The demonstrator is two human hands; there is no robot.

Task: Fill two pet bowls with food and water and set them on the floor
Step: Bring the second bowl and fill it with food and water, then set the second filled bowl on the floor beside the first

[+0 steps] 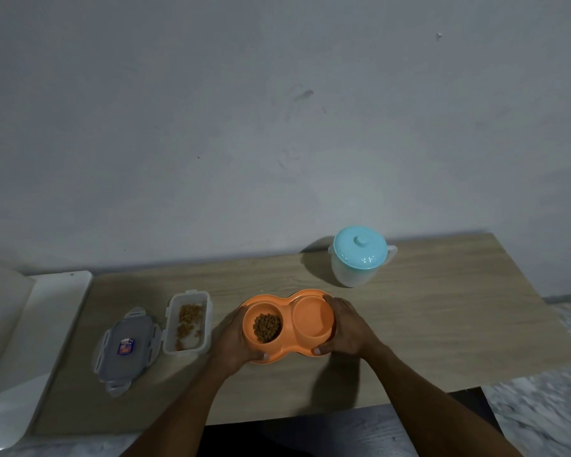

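Lying flat at the far left of the bench, just beside a white tray: a grey snap-lock lid, off its box and showing a small label. Sitting right next to it, uncovered: a clear rectangular food box, holding a thin scatter of kibble along its left side, with much of the floor of the box showing bare.

Gripping the left end of an orange double bowl: the left hand, fingers curling round the far edge and thumb pressing on the near rim. Filling the bowl's left compartment: a heap of brown pellets. Showing no pellets: the right compartment, possibly holding water, though the dim light is making that hard to judge. Clasping the right end in the same way: the right hand, thumb on the near rim and fingers wrapping over the far side.

Being held between both hands over the middle of the bench, near its front: the double bowl, level.

Standing upright further back and to the right, well apart from the hands: a translucent jug wearing a pale blue lid with a knob.
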